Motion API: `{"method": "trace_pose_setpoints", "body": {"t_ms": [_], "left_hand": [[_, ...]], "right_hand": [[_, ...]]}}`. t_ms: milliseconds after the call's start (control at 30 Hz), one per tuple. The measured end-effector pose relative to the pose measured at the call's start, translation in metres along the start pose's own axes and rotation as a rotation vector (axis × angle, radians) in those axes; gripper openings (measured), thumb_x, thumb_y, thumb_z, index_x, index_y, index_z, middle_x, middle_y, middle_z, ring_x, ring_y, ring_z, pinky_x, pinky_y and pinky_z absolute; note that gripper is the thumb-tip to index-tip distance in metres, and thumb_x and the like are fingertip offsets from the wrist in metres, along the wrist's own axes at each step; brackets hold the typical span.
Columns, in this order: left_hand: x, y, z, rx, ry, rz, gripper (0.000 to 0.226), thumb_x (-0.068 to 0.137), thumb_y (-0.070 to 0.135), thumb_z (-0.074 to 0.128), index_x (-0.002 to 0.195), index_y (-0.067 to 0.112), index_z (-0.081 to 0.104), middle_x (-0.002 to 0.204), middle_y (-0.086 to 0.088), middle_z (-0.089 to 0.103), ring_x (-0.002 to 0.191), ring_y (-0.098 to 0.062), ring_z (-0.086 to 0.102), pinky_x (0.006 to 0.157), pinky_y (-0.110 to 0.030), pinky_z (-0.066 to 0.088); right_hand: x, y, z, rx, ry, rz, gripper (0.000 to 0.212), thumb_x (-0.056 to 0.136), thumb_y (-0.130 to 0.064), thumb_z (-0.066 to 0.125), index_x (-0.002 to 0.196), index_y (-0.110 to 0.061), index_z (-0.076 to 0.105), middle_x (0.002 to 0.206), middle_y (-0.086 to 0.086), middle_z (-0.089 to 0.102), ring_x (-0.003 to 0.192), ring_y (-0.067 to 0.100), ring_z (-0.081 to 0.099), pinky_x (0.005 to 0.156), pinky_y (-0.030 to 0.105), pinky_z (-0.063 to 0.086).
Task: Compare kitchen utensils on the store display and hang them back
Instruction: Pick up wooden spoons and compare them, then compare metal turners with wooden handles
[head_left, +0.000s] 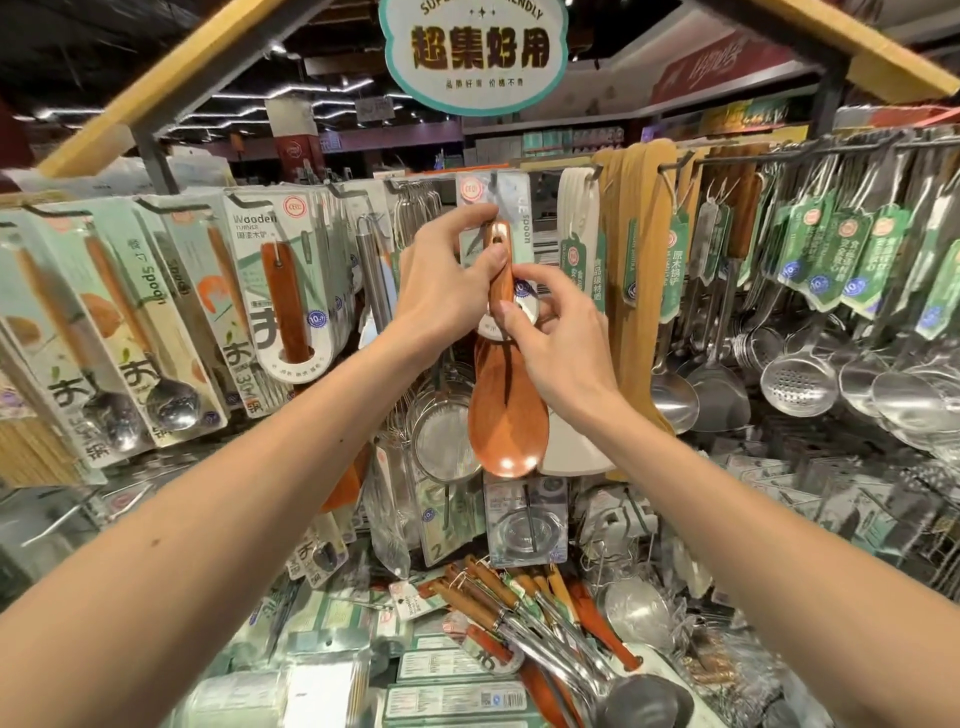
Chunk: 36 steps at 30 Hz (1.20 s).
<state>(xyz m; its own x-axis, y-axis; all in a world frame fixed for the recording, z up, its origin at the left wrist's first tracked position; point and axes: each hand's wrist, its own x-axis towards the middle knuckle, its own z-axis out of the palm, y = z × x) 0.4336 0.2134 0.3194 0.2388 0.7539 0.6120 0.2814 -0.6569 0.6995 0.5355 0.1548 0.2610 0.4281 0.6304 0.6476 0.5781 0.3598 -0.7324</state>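
left grip (447, 275): you pinch the wooden spoon (511, 410) at its handle top, up by the rail (727, 157).
right grip (563, 338): pinches the handle lower down.
progress: you look mid-rehang; letting go remains.

The hanging sign (475, 52) reads "超集好用". One package (280, 280) says "Wooden TURNER". The spoon card (521, 208) shows "spoon". A green tag (677, 270) reads "原木锅铲".

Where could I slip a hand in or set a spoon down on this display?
One slim gap shows on the rail between the card of the held wooden spoon and the white turners. A greyish strip under the spoon packs at lower left looks bare, though blurred. The loose utensils below and steel ladles are packed.
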Motion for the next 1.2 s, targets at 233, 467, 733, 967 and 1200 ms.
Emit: {"method": "trace_pose_setpoints", "body": {"t_ms": [233, 467, 733, 967, 1200], "left_hand": [[0.024, -0.016, 0.019, 0.164, -0.029, 0.083, 0.037, 0.100, 0.016, 0.059, 0.136, 0.022, 0.054, 0.141, 0.002, 0.056, 0.118, -0.006, 0.039, 0.100, -0.022, 0.024], [0.029, -0.030, 0.028, 0.177, -0.046, 0.123, 0.038, 0.099, 0.012, 0.057, 0.136, 0.023, 0.050, 0.140, 0.001, 0.056, 0.134, -0.022, 0.044, 0.106, -0.033, 0.029], [-0.047, -0.039, 0.002, 0.087, -0.128, 0.007, 0.048, 0.096, 0.024, 0.063, 0.140, 0.030, 0.045, 0.119, 0.013, 0.056, 0.114, -0.007, 0.054, 0.095, -0.024, 0.042], [-0.203, -0.129, 0.006, -0.074, -0.306, -0.417, 0.011, 0.091, 0.022, 0.071, 0.083, 0.024, 0.064, 0.075, 0.001, 0.064, 0.062, -0.008, 0.054, 0.064, -0.029, 0.048], [-0.311, -0.227, 0.059, -0.211, -0.429, -1.007, 0.016, 0.095, 0.004, 0.062, 0.080, 0.006, 0.067, 0.060, -0.003, 0.062, 0.059, -0.019, 0.057, 0.059, -0.032, 0.052]], "right_hand": [[0.035, 0.026, 0.015, -0.119, -0.038, 0.016, 0.040, 0.093, -0.021, 0.065, 0.132, -0.024, 0.056, 0.113, -0.004, 0.067, 0.094, 0.015, 0.052, 0.090, 0.033, 0.044], [0.038, 0.038, 0.025, -0.166, -0.059, 0.042, 0.047, 0.095, -0.017, 0.062, 0.140, -0.024, 0.050, 0.091, -0.010, 0.049, 0.090, 0.009, 0.045, 0.082, 0.024, 0.035], [-0.056, 0.039, 0.003, -0.132, -0.151, 0.096, 0.034, 0.095, -0.019, 0.061, 0.129, -0.023, 0.057, 0.105, -0.014, 0.059, 0.099, 0.003, 0.059, 0.080, 0.009, 0.045], [-0.219, 0.108, -0.015, -0.174, -0.495, 0.387, 0.011, 0.094, -0.020, 0.064, 0.086, -0.027, 0.065, 0.082, -0.012, 0.068, 0.075, 0.001, 0.062, 0.071, 0.026, 0.054], [-0.285, 0.191, -0.019, -0.371, -0.669, 0.632, 0.002, 0.092, -0.020, 0.066, 0.093, -0.021, 0.067, 0.078, -0.009, 0.068, 0.071, 0.006, 0.063, 0.073, 0.030, 0.053]]}}
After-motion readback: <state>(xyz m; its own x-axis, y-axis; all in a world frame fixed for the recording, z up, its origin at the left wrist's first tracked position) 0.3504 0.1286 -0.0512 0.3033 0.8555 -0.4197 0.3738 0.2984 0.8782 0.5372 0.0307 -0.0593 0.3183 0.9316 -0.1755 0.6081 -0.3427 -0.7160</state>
